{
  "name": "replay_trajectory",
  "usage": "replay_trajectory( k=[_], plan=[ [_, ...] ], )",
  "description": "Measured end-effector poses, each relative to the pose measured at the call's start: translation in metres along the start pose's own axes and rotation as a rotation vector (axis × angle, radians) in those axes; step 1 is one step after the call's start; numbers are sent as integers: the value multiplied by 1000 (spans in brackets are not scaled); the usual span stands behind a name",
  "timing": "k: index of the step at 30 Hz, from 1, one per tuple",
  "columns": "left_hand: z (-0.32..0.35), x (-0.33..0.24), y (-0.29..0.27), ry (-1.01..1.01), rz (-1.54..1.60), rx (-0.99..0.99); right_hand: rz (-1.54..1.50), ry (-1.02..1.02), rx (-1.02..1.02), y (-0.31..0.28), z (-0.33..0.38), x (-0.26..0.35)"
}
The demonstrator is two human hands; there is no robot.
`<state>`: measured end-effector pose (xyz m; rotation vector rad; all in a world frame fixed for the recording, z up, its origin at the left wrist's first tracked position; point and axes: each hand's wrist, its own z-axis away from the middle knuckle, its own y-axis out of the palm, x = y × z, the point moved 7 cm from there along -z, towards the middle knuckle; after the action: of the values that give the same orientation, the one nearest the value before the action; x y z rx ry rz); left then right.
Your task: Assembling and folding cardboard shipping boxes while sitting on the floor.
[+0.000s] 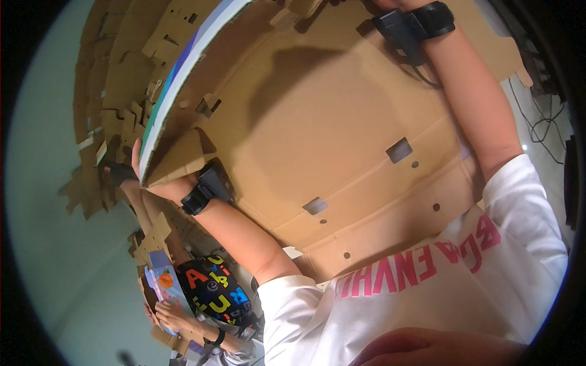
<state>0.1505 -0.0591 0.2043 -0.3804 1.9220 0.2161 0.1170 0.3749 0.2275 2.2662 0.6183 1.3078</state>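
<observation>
Big carton (342, 104) is right in front of the person, brown inside facing up at them, its near edge by the white shirt (378, 320). L hand (165, 189) is at the carton's near-left corner, grip closed round the raised side panel (160, 113), fingers outside, thumb hidden. R hand (394, 3) is at the carton's far edge, mostly out of view, so can't tell its grip. Step in hand: prob. opening/folding the carton; next move prob. needs steady L support on the panel w/ R hand working the far edge.
</observation>
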Motion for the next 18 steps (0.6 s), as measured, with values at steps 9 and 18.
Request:
replay_trajectory(
  k=[9,18],
  plan=[
    [8,-24,19,-219,186,-2,-2227,118,-74,215,62,-147],
    [5,1,11,-205,271,275,-2712,102,-72,327,111,-240]
  ],
)
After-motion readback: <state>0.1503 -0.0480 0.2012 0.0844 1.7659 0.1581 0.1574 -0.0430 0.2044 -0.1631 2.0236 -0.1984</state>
